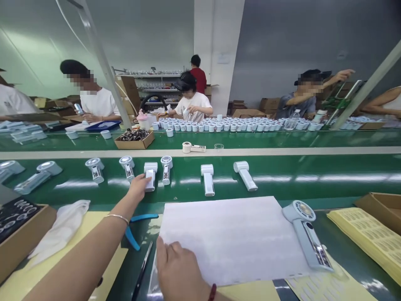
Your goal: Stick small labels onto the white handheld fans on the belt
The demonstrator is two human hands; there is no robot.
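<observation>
My left hand [138, 188] reaches out over the green conveyor belt [282, 175] and closes around the handle of a white handheld fan [151, 174] lying face down there. A thin bracelet is on that wrist. My right hand [177, 267] rests near the bottom edge, fingers lying on the near-left corner of a white foam sheet [228, 238]. Another pale blue fan [305, 234] lies face up at the sheet's right edge. More fans [207, 179] lie in a row along the belt.
Blue-handled pliers [138, 225] and a white cloth [59, 234] lie to the left, beside a cardboard box [21, 246]. Yellow label sheets [366, 234] and a second box [382, 207] are on the right. Other people work across a far belt holding several small white parts [219, 125].
</observation>
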